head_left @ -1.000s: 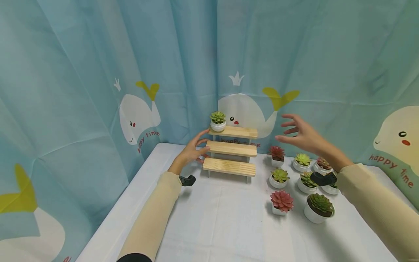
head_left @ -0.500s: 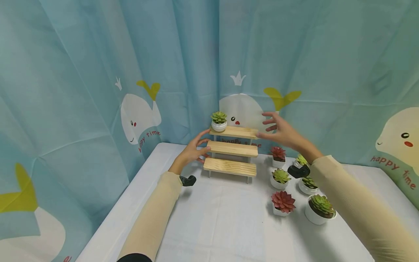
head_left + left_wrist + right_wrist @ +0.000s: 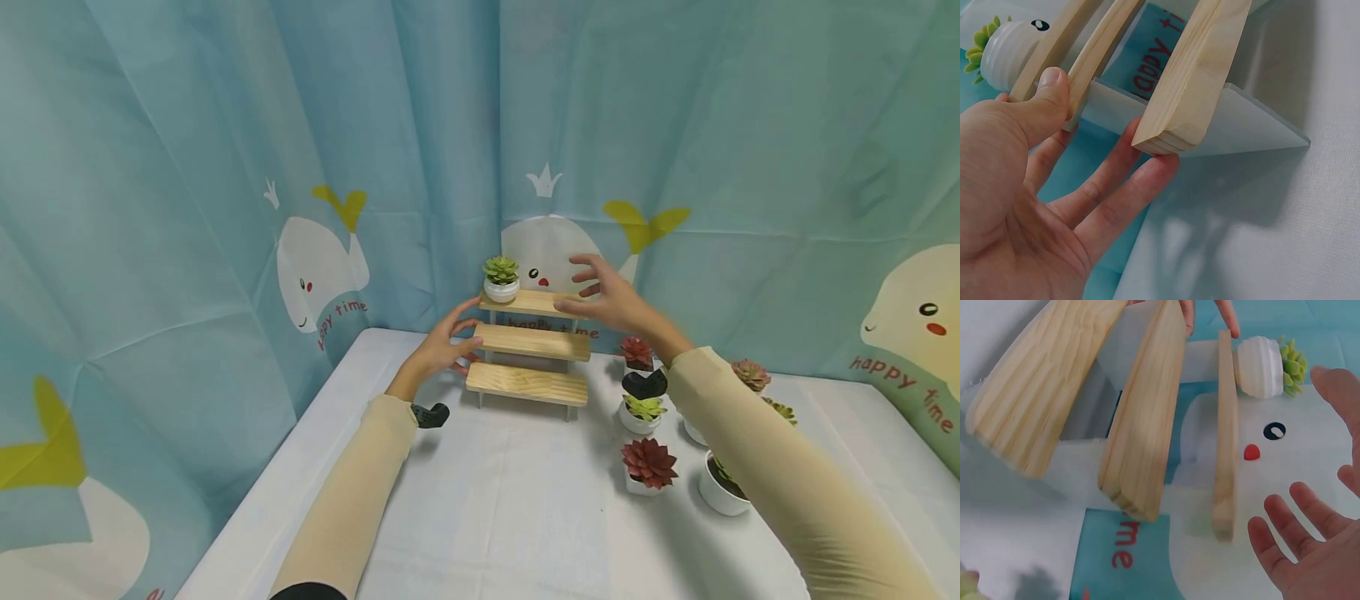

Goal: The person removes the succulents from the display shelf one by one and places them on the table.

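The left hand [image 3: 438, 350] rests against the left end of the wooden stepped shelf [image 3: 528, 340]. Its fingers are nearly straight and spread: the thumb [image 3: 1047, 94] presses the end of the middle step, and the fingertips [image 3: 1160, 165] touch the end of the lowest step from beneath. It steadies the shelf by touch and is not wrapped around any board.

The right hand [image 3: 607, 300] hovers at the right end of the top step with its palm turned toward the shelf and its fingers [image 3: 1275, 534] spread and relaxed. It holds nothing; whether it touches the wood cannot be told, though the right wrist view shows a gap between palm and board end.

The shelf stands on the tabletop [image 3: 510, 500] close to the back corner, its three steps rising toward the curtain. On the left end of the top step sits a green succulent in a round white pot [image 3: 501, 279], just above the left hand's thumb.

To the right of the shelf, partly behind the right forearm, more small potted succulents stand on the tabletop: a red one [image 3: 637, 353] near the shelf's right foot, a green one [image 3: 642, 412] in front of it, and a larger red one [image 3: 648, 465] nearer the person. Behind everything hangs a blue whale-print curtain [image 3: 315, 267].
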`<state>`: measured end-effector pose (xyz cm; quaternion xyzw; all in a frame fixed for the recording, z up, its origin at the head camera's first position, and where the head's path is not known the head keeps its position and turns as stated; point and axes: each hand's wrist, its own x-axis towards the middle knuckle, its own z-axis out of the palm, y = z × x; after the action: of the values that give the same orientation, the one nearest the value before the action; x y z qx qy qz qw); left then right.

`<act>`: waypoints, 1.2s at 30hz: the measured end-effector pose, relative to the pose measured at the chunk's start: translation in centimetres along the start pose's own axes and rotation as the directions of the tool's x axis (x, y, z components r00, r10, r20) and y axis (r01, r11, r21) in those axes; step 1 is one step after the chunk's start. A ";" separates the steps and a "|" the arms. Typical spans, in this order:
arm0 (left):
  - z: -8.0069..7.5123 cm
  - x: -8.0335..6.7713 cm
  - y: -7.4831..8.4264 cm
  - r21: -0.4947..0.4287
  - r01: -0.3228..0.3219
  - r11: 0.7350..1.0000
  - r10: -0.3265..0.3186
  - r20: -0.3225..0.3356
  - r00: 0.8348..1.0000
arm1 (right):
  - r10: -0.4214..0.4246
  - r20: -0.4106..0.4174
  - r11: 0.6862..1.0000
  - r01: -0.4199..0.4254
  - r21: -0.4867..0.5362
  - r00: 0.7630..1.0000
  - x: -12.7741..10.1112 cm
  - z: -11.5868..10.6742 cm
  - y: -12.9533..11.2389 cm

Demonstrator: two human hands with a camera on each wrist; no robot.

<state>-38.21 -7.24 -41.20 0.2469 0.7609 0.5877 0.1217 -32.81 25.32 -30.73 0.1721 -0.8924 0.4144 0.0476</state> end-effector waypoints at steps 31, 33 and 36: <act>0.2 -0.1 0.0 -0.006 0.015 1.000 -0.015 -0.002 1.000 | -0.013 -0.163 0.999 0.018 0.026 0.986 5.0 8.0 -1.1; 0.1 -0.1 0.0 -0.004 0.012 1.000 -0.012 0.000 1.000 | -0.006 -0.179 1.000 0.008 0.009 0.984 5.2 8.4 -1.2; 0.2 -0.2 0.0 0.001 0.008 1.000 -0.008 -0.002 1.000 | 0.005 -0.187 1.000 -0.008 -0.017 0.982 5.4 8.8 -1.5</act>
<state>-37.96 -7.19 -41.28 0.2435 0.7621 0.5871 0.1231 -36.86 16.33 -34.16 0.1291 -0.8882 0.4210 0.1312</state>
